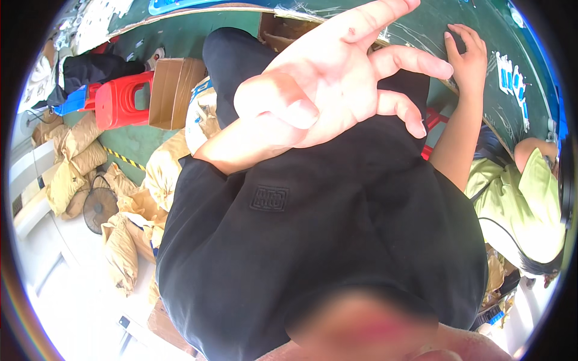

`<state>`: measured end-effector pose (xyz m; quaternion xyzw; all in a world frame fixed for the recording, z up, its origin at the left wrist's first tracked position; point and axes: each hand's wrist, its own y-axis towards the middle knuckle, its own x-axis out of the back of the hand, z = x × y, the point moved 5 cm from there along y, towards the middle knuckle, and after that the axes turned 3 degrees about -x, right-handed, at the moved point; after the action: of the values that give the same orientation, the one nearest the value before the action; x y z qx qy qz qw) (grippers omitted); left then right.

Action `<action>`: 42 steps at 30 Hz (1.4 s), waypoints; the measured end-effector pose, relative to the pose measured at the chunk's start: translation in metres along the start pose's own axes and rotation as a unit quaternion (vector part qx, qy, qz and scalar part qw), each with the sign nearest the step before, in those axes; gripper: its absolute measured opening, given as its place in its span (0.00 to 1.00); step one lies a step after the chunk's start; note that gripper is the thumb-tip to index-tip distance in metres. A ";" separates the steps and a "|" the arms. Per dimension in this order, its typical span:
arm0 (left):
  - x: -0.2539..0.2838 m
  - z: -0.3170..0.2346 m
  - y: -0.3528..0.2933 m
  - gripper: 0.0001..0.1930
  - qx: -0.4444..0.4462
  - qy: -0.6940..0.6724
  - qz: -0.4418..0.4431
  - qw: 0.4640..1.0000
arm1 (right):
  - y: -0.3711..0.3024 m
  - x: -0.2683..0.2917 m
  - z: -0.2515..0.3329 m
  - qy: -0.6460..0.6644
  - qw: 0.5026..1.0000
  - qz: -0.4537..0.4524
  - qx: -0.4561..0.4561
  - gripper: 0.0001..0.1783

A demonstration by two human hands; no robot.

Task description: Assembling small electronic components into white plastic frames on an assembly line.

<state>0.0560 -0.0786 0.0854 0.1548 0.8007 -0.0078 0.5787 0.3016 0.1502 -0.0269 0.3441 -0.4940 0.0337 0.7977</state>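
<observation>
My left hand (331, 78) is raised close to the camera with its palm showing. Its fingers are spread and slightly bent, and nothing is in them. Farther right, my right hand (468, 57) rests at the edge of the green worktable (421, 24), with the fingers stretched out and the thumb apart. No object shows in it. Nearest to that hand lie several small blue-and-white parts (512, 81), spread in a loose row on the tabletop.
A blue tray (186, 6) sits at the far edge. To the left stand a red stool (120, 102), a cardboard box (174, 93), tan sacks (78, 150) and a black fan (100, 207). A co-worker in a light green top (512, 204) is at my right.
</observation>
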 end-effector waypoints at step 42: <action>0.185 -0.296 0.192 0.26 -0.172 0.965 -0.163 0.114 | 0.138 -0.060 0.012 0.068 0.992 0.103 -0.010 0.24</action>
<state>-0.2208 0.2046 0.0436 -0.2050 0.6759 0.1915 -0.6816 0.2080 0.2658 -0.0009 0.2806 -0.4719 0.1340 0.8250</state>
